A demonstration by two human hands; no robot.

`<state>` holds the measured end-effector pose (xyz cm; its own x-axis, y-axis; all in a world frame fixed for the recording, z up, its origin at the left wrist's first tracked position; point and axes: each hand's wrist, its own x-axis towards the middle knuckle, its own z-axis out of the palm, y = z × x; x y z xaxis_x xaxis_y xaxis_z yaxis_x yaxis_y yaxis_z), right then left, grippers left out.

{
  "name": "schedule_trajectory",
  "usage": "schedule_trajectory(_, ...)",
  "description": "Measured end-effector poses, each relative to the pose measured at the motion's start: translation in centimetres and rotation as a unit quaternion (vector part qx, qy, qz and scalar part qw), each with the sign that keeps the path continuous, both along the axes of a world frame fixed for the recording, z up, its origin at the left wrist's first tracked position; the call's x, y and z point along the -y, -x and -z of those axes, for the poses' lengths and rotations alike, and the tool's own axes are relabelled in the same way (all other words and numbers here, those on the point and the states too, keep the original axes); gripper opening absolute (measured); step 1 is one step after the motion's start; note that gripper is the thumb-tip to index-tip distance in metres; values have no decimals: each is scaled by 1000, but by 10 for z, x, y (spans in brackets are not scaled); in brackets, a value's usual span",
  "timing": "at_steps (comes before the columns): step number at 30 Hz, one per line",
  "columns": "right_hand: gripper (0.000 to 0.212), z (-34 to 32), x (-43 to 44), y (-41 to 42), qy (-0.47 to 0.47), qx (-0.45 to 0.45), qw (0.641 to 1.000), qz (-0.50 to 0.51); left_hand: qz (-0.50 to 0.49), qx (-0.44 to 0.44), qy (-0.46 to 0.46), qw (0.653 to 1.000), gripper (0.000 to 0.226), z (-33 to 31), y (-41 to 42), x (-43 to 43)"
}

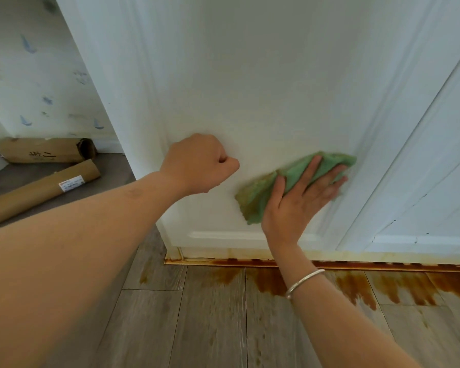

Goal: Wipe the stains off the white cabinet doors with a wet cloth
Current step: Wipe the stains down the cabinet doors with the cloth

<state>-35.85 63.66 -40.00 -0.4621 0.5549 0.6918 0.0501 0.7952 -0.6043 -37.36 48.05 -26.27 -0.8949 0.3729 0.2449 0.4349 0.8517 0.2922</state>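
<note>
Your right hand (300,197) presses the green cloth (271,187) flat, fingers spread, low on the cabinet door (250,88); your left hand (199,166), fisted and empty, rests just left of the cloth.

I see my right hand (300,197) pressing a green cloth (258,197) with straight fingers against the white cabinet door (250,75), low on its panel. My left hand (199,163), a fist, rests on the door left of the cloth. Rusty stains (356,288) streak the floor (210,328) below the door.

Cloth (274,187) on cabinet door (250,88) — tubes (37,192) leftward, on floor (210,314).
</note>
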Motion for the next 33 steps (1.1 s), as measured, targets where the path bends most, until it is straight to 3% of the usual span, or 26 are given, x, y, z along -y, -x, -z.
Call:
schedule_trajectory(4, 57, 41, -7, -25, -91, 130, 984, -74, -14, 23, -11, 1000, 41, -1, -3, -3)
schedule_trajectory(7, 54, 65, -15, -51, -204, 235, 942, -130, -29, 76, -28, 996, 38, -5, -9, -5)
schedule_trajectory(11, 51, 48, -13, -73, -310, 294, 875, -227, -15, 163, -61, 985, 34, 2, -20, -3)
schedule_trajectory(14, 48, -5, -9, -76, -185, 343, 860, -329, 27, 220, -60, 973, 34, 15, -28, 3)
schedule_trajectory(17, 35, -61, -7, -77, 55, 417, 793, -440, 71, 320, -63, 943, 40, 24, -39, 11)
schedule_trajectory(21, 35, -90, 4, -83, 97, 396, 783, -471, 97, 362, -119, 920, 40, 29, -54, 18)
schedule_trajectory(28, 43, -89, 30, -81, 137, 340, 831, -417, 42, 353, -260, 898, 34, 27, -64, 41)
schedule_trajectory(30, 42, -92, 27, -79, 142, 389, 810, -415, 16, 337, -278, 900, 26, 27, -65, 47)
schedule_trajectory(33, 21, -98, 15, -79, 140, 455, 761, -441, -32, 287, -306, 907, 14, 34, -68, 52)
